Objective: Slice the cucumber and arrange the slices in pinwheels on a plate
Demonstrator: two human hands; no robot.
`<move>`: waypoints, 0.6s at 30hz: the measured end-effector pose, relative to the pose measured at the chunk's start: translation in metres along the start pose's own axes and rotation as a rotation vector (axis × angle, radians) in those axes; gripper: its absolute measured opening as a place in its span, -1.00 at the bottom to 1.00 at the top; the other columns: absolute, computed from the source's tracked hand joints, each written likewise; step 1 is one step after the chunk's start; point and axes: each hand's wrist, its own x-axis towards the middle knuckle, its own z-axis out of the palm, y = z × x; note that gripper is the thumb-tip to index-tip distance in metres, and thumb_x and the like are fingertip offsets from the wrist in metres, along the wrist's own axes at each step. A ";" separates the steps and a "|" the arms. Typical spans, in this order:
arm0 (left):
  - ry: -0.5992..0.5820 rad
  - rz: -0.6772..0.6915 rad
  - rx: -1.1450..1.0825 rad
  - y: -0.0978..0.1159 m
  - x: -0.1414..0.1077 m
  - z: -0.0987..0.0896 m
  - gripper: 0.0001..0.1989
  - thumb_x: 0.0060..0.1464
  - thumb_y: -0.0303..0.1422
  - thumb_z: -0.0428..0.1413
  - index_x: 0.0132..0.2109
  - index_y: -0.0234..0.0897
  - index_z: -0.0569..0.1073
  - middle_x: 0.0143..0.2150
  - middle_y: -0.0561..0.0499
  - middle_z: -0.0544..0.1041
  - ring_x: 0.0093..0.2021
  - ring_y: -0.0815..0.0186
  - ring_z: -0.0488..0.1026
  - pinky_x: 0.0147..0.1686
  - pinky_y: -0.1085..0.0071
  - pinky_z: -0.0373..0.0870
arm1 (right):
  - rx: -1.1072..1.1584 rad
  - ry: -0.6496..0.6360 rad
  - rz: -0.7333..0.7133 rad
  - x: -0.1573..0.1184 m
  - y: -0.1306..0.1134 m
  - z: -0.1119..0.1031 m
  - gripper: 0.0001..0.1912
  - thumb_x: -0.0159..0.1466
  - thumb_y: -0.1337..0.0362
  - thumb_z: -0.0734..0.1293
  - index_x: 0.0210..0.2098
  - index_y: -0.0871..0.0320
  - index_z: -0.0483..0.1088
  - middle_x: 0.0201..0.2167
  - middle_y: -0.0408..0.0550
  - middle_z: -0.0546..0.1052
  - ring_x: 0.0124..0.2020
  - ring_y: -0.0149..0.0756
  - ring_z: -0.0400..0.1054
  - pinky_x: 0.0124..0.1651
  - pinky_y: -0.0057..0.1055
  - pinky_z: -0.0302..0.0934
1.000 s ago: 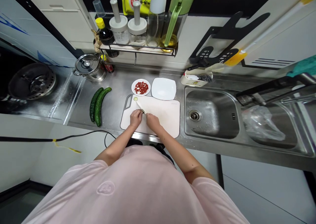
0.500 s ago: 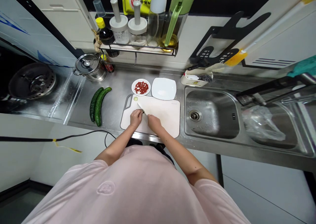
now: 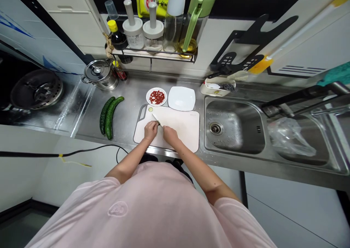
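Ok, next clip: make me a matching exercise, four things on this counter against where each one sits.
Things:
1. Cucumbers
2. Chopped red pieces
3. Plastic bag
4. Lidded pot

Places:
A. Back left of the counter
B. On the round plate
C. In the right sink basin
D. Left of the cutting board

Pairs: 1-D, 2-B, 3-C, 4-A

We counted one left hand point(image 3: 151, 130), one right hand point(image 3: 170, 134), one knife point(image 3: 156, 119), one cutting board point(image 3: 182, 126), two cucumbers point(image 3: 111, 118), two plates point(image 3: 181, 98), one pot point(image 3: 100, 75) and two sink basins point(image 3: 232, 142).
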 end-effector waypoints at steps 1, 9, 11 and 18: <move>-0.001 0.001 -0.001 0.000 0.000 0.000 -0.83 0.19 -0.39 -0.04 -0.30 -0.24 0.44 -0.31 -0.03 0.50 -0.26 0.29 0.40 -0.23 0.36 0.29 | -0.002 0.001 -0.002 0.000 0.000 -0.001 -0.73 0.26 0.55 0.09 -0.11 0.21 0.26 -0.15 0.07 0.46 -0.14 -0.25 0.39 -0.18 -0.42 0.21; -0.002 0.002 -0.003 0.000 0.001 -0.001 -0.83 0.19 -0.38 -0.04 -0.29 -0.23 0.45 -0.31 -0.04 0.50 -0.26 0.29 0.42 -0.22 0.35 0.30 | -0.004 -0.017 0.001 0.005 -0.004 -0.008 -0.72 0.26 0.55 0.09 -0.11 0.21 0.26 -0.16 0.08 0.47 -0.12 -0.25 0.40 -0.17 -0.43 0.21; -0.001 -0.001 -0.002 0.000 0.001 -0.001 -0.83 0.19 -0.38 -0.04 -0.29 -0.24 0.44 -0.30 -0.05 0.50 -0.25 0.29 0.41 -0.22 0.36 0.30 | 0.000 -0.011 0.000 0.004 -0.003 -0.007 -0.72 0.26 0.56 0.09 -0.11 0.21 0.26 -0.16 0.07 0.47 -0.12 -0.25 0.40 -0.17 -0.43 0.21; -0.005 -0.003 0.000 0.000 0.000 -0.001 -0.83 0.19 -0.38 -0.04 -0.28 -0.24 0.45 -0.29 -0.05 0.50 -0.23 0.29 0.42 -0.19 0.35 0.30 | 0.002 0.009 0.020 -0.014 0.005 0.006 -0.71 0.23 0.57 0.08 -0.13 0.21 0.26 -0.17 0.07 0.47 -0.16 -0.25 0.41 -0.20 -0.43 0.21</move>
